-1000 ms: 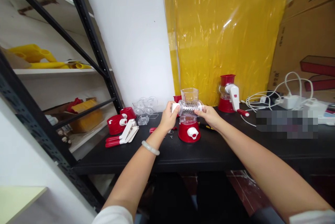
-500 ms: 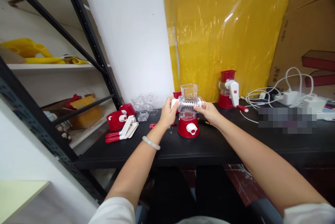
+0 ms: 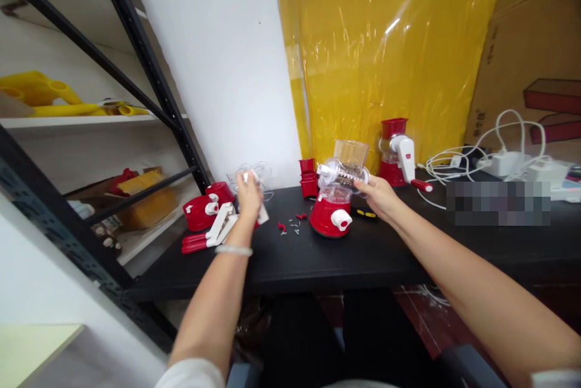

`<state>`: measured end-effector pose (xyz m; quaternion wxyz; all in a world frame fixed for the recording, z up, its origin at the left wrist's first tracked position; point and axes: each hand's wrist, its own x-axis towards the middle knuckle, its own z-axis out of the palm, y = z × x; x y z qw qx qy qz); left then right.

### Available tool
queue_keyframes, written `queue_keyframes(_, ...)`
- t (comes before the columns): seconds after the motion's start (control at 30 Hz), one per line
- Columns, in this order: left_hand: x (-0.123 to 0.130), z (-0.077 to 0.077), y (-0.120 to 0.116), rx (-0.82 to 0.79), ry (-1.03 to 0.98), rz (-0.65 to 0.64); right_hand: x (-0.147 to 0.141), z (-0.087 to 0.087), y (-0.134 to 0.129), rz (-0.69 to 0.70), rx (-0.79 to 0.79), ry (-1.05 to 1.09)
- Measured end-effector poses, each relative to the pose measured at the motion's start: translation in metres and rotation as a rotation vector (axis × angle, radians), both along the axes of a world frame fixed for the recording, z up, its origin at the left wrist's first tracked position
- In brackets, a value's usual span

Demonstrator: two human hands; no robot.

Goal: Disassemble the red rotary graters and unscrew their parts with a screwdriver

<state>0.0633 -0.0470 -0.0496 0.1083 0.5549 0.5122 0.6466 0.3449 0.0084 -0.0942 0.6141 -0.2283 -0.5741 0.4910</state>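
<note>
My left hand (image 3: pixel 249 199), slightly blurred, is closed round a white crank handle (image 3: pixel 263 215) above the left part of the black table. My right hand (image 3: pixel 380 195) grips the right end of the clear grater body (image 3: pixel 345 174), which has a metal drum inside and a clear hopper on top. This body sits on a red base (image 3: pixel 330 213) with a white knob, and the whole leans a little. Small screws (image 3: pixel 295 227) and red pieces (image 3: pixel 282 227) lie between my hands.
Red bases (image 3: pixel 198 212), white handles (image 3: pixel 219 226) and clear parts (image 3: pixel 264 174) lie at the left. Red hoppers (image 3: pixel 308 180) stand behind the grater. An assembled grater (image 3: pixel 394 155) and white cables (image 3: pixel 447 165) are at the right. A black-framed shelf (image 3: pixel 149 61) stands left.
My left hand has left the grater's left end, moved left and taken hold of the white crank handle. The grater has shifted slightly right and tilted, with my right hand still on it.
</note>
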Motion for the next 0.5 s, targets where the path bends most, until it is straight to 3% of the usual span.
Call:
queue_keyframes(0.13, -0.024, 0.02, -0.01, -0.018, 0.166, -0.147, -0.006, 0.002, 0.004, 0.082, 0.01, -0.138)
queue_keyframes(0.23, -0.021, 0.028, -0.01, -0.208, 0.207, -0.208, -0.008, 0.003, 0.004, 0.061, 0.025, -0.126)
queue_keyframes(0.37, -0.024, 0.009, 0.0, -0.518, 0.127, -0.148, -0.005, 0.001, 0.0, 0.066, 0.028, -0.148)
queue_keyframes(0.5, -0.033, -0.021, 0.009, -0.673, 0.31, 0.034, -0.007, 0.002, -0.002, 0.087, -0.007, -0.116)
